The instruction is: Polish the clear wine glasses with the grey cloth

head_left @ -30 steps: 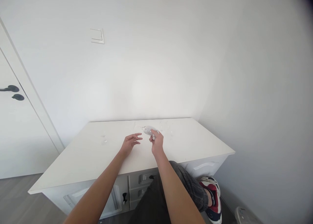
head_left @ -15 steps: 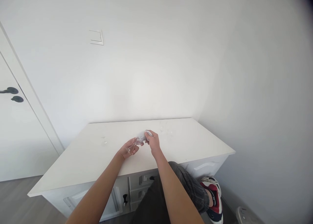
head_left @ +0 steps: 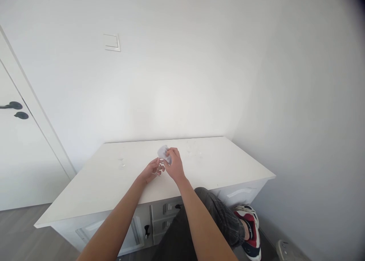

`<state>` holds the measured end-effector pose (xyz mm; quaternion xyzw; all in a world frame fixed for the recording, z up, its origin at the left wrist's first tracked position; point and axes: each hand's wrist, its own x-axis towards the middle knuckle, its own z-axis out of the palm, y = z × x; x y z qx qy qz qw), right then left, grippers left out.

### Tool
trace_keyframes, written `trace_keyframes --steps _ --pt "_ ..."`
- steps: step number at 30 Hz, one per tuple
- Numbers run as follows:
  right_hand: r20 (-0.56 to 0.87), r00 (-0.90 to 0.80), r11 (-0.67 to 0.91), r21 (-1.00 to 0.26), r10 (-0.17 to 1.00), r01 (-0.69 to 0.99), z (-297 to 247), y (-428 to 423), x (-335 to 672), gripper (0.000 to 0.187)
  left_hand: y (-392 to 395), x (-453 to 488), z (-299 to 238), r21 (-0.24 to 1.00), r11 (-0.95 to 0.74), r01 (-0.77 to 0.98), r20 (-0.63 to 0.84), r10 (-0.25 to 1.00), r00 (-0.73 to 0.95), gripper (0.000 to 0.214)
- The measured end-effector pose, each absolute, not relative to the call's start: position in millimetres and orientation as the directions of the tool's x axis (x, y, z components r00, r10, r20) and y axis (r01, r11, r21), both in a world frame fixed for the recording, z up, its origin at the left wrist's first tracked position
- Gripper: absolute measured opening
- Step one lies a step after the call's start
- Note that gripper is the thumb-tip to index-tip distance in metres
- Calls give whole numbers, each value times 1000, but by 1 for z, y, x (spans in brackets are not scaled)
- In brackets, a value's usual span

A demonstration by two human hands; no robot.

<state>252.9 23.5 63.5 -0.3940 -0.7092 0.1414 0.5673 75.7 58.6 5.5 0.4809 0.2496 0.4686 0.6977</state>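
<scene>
My left hand [head_left: 149,171] is closed round a clear stemmed glass [head_left: 156,173] above the white cabinet top. Its foot points down toward me, and fingers and cloth cover much of the bowl. In my right hand [head_left: 175,165] is a bunched pale grey-white cloth [head_left: 163,152], pressed against the upper end of the glass. Two faint clear glasses, the left glass [head_left: 122,163] and the right glass [head_left: 188,151], stand on the surface to either side of my hands. Their outlines almost vanish against the white.
A white cabinet [head_left: 85,192] with dark knobs stands against the wall. My bent knee [head_left: 205,196] is close to its front edge, with a red, white and navy shoe [head_left: 251,230] to the right. A door with a dark handle [head_left: 14,105] is at far left.
The cloth has risen and moved left, now bunched over the glass's upper end. My right hand has turned with it. The glass looks more upright than before.
</scene>
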Motion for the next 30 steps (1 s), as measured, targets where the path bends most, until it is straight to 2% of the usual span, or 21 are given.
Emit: trace_keyframes --steps 3,6,10,12,17,19,22,23,28,30 --pt "655 -76 596 -626 752 503 59 21 252 38 58 76 6 910 97 -403 93 899 427 34" --pt "652 -155 615 -571 742 544 55 18 252 54 61 75 4 899 95 -427 80 924 374 28" --pt "637 -382 694 -354 669 626 50 18 245 54 67 75 -3 893 96 -439 56 945 321 18" --pt "627 -417 694 -290 658 659 48 19 243 55 68 76 -4 892 89 -444 60 948 312 17" --pt "688 -146 580 -457 711 674 47 23 243 52 62 78 2 882 86 -464 79 943 324 20" --pt "689 -177 589 -423 703 689 46 23 242 51 61 78 2 883 116 -455 53 938 343 20" --pt "680 -333 641 -263 653 721 45 21 240 49 61 77 -1 886 150 -438 13 938 348 20" --pt "681 -342 642 -245 647 726 45 21 239 48 62 77 -2 885 151 -441 12 938 346 23" --pt "708 -106 535 -418 699 734 46 20 240 52 61 78 -3 881 153 -448 36 922 386 39" --pt "688 -120 515 -403 715 757 45 19 239 55 61 78 -3 878 156 -452 37 920 391 39"
